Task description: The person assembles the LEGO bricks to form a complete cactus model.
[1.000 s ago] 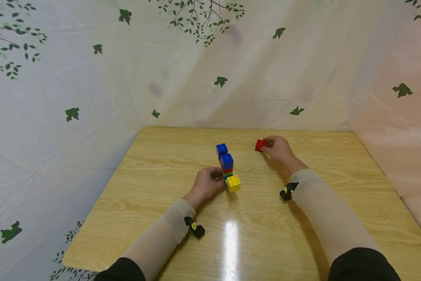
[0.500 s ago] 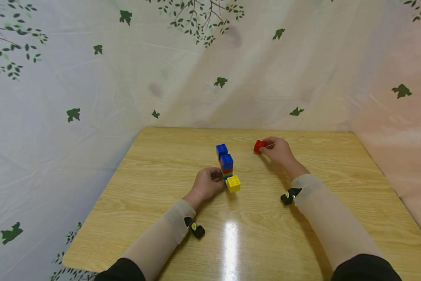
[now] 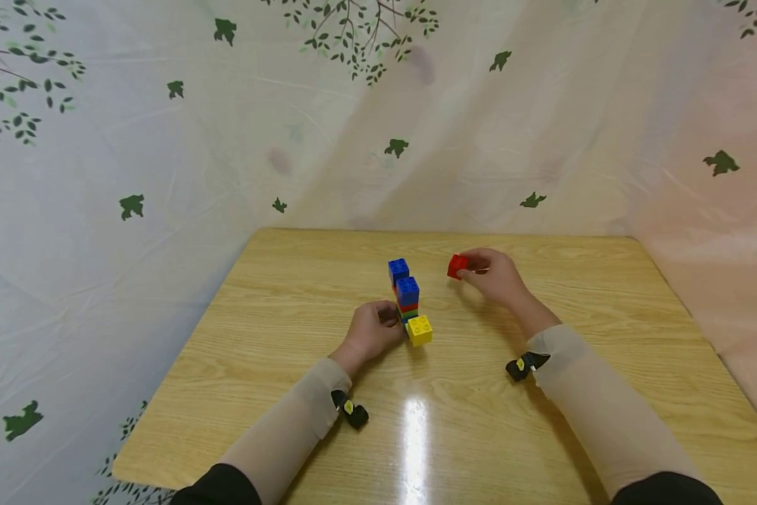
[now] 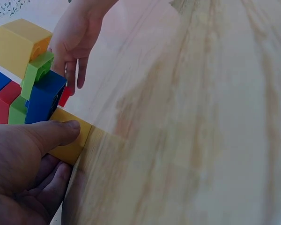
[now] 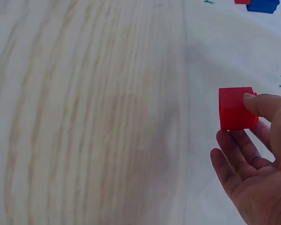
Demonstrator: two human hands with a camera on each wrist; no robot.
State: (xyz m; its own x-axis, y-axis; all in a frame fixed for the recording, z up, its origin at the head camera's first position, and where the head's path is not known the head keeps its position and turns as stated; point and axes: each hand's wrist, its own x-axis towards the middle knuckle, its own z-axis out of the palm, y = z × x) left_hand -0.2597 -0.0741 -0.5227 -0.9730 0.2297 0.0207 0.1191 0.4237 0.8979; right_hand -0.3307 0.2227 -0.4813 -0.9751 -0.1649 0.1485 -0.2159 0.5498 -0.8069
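A stack of toy building blocks stands on the table, with two blue blocks on top and a yellow block jutting out at the near side. Red and green layers show between. My left hand grips the stack low down; in the left wrist view its thumb lies on a yellow bottom block. Up and to the right of the stack, my right hand pinches a red block. The right wrist view shows that red block between thumb and fingers, apart from the stack.
The wooden table reaches back to a pale cloth backdrop printed with leaves and branches. Small black wrist cameras sit on both sleeves, the left camera and the right camera.
My right hand has moved a little left and nearer, bringing the red block closer to the stack. The left hand and the stack have stayed in place.
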